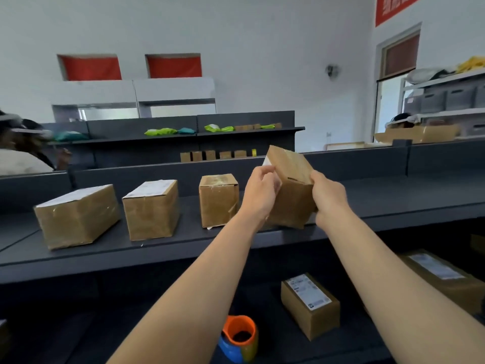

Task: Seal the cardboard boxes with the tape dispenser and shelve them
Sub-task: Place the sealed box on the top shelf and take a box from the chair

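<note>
Between left grip (260, 191) and right grip (328, 198), tilted box (291, 177)

Arms outstretched, left hand (258, 191) and right hand (329, 198) grip the box (290, 161).

Nothing is legible. White printed labels on the small box (311, 308) and large box (450, 283) below are too blurred to read, as is the label edge on the held box (291, 166); the red banner (391, 9) shows cut-off yellow characters.
</note>
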